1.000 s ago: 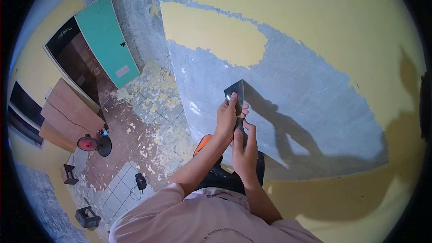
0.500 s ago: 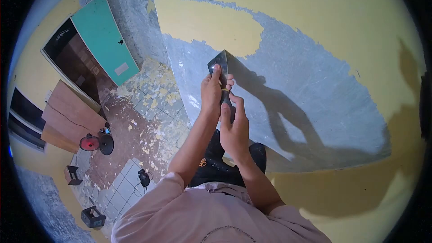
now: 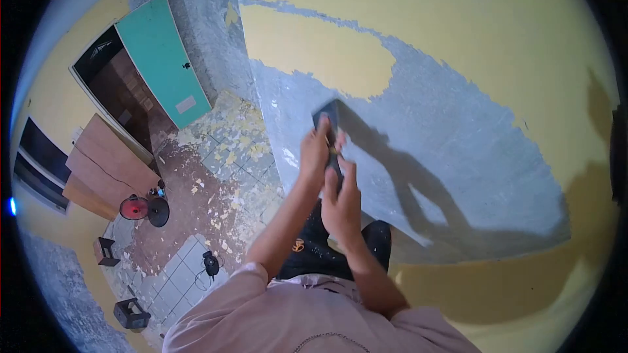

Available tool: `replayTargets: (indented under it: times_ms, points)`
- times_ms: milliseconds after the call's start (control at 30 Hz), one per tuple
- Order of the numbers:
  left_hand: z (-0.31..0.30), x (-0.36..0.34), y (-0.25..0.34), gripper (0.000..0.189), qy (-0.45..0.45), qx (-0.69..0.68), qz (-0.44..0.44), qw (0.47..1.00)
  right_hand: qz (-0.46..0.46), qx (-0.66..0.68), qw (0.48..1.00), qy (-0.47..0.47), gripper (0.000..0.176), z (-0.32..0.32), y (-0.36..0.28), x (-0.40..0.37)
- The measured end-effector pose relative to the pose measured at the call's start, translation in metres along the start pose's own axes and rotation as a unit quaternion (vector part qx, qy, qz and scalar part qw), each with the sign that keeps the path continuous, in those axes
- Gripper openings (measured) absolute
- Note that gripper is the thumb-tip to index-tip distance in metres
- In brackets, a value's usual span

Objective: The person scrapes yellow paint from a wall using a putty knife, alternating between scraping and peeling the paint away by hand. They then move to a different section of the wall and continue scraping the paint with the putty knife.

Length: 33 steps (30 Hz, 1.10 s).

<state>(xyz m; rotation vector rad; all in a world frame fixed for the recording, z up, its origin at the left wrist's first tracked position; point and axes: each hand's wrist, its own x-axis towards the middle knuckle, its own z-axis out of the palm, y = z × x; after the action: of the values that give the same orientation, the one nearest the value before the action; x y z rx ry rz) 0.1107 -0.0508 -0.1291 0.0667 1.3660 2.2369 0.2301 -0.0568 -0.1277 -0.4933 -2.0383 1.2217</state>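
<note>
Both my hands are closed on a paint scraper (image 3: 329, 112) with a wide dark metal blade and a black handle. My left hand (image 3: 315, 153) wraps the base of the blade, its thumb lying along the metal. Lower down, my right hand (image 3: 342, 208) grips the handle. The blade is over the bare grey part of the wall (image 3: 451, 150), just below the ragged lower edge of a yellow paint patch (image 3: 320, 46). Blur hides whether its edge touches the wall.
Paint flakes (image 3: 239, 134) litter the tiled floor at the left. A green door (image 3: 163, 59) stands open beside a leaning brown board (image 3: 111, 160). Nearby are a red and black fan (image 3: 135, 208), a black device with a cord (image 3: 210, 263) and a small dark stool (image 3: 132, 314).
The scraper has drawn back slightly toward my body, away from the paint patch's edge, with both hands still on it. The whole view has shifted a little.
</note>
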Motion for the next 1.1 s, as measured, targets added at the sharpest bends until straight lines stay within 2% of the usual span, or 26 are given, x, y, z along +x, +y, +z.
replayTargets:
  times_ms: [67,133,200,267,300,333,367,400,467,500,567,633,667,733,767,833,867,933,1000,1033,1067,1100]
  points:
    - [0.011,-0.019,-0.011,0.041,-0.015,-0.05,-0.025,0.998,0.057,-0.009,0.998,0.013,0.032,-0.007,0.006,-0.012]
    - [0.007,-0.014,0.0,0.039,-0.02,-0.011,0.004,1.0,0.023,-0.016,1.0,-0.001,0.031,-0.006,0.001,-0.001]
    - [-0.005,-0.001,0.012,0.037,-0.05,-0.004,-0.028,0.998,0.06,-0.016,0.998,-0.013,0.03,0.007,-0.022,-0.001]
    - [-0.011,-0.002,0.015,0.036,-0.046,0.004,-0.045,0.998,0.054,-0.007,0.999,-0.001,0.029,0.02,-0.013,-0.006]
    - [-0.009,0.0,0.011,0.036,-0.049,-0.023,-0.026,0.998,0.052,-0.002,0.999,-0.001,0.031,0.017,-0.01,-0.006]
    - [-0.005,-0.001,0.007,0.035,-0.053,-0.049,-0.005,0.997,0.048,0.003,0.999,0.001,0.033,0.012,-0.008,-0.004]
    - [0.002,-0.007,0.002,0.033,-0.034,-0.063,0.006,0.997,0.096,0.032,0.995,-0.025,0.033,-0.002,-0.006,-0.003]
    - [0.007,-0.019,-0.003,0.033,-0.04,-0.059,-0.002,0.997,0.071,0.039,0.996,-0.028,0.034,-0.012,0.009,-0.003]
    - [0.011,-0.024,-0.041,0.038,-0.072,-0.085,0.02,0.994,0.119,0.061,0.989,-0.059,0.034,-0.042,0.018,-0.015]
    - [0.018,-0.044,-0.042,0.037,-0.056,-0.086,-0.03,0.994,0.116,0.056,0.99,-0.055,0.034,-0.056,0.019,-0.021]
    - [0.023,-0.062,-0.076,0.029,0.016,-0.191,-0.108,0.975,0.271,0.157,0.946,-0.084,0.032,-0.08,0.023,-0.041]
    - [0.02,-0.084,-0.098,0.025,0.013,-0.255,-0.171,0.952,0.331,0.271,0.903,-0.043,0.032,-0.095,0.027,-0.066]
    - [0.018,-0.091,-0.11,0.025,0.031,-0.284,-0.201,0.937,0.298,0.312,0.9,-0.068,0.037,-0.1,0.041,-0.08]
    - [0.018,-0.113,-0.105,0.024,0.037,-0.234,-0.214,0.948,0.347,0.437,0.828,-0.05,0.042,-0.107,0.047,-0.102]
    - [0.02,-0.115,-0.102,0.024,0.041,-0.237,-0.215,0.947,0.35,0.435,0.828,-0.053,0.042,-0.108,0.045,-0.102]
    - [0.023,-0.118,-0.094,0.025,0.014,-0.181,-0.159,0.97,0.327,0.516,0.787,-0.08,0.047,-0.109,0.035,-0.102]
    - [0.027,-0.117,-0.084,0.025,0.015,-0.178,-0.159,0.971,0.327,0.519,0.786,-0.079,0.047,-0.109,0.029,-0.096]
    - [0.041,-0.105,-0.05,0.027,-0.057,-0.154,-0.063,0.984,0.273,0.495,0.816,-0.118,0.049,-0.107,0.012,-0.072]
    - [0.055,-0.086,-0.03,0.027,-0.092,-0.159,-0.044,0.982,0.251,0.424,0.865,-0.09,0.05,-0.104,-0.009,-0.05]
    - [0.069,-0.088,-0.012,0.026,-0.079,-0.183,-0.044,0.979,0.239,0.381,0.892,-0.047,0.05,-0.099,-0.018,-0.039]
    - [0.07,-0.089,-0.013,0.026,-0.085,-0.178,-0.044,0.979,0.235,0.393,0.888,-0.045,0.044,-0.103,-0.023,-0.031]
    - [0.07,-0.089,-0.015,0.027,-0.095,-0.182,-0.044,0.978,0.229,0.351,0.907,-0.036,0.042,-0.106,-0.024,-0.031]
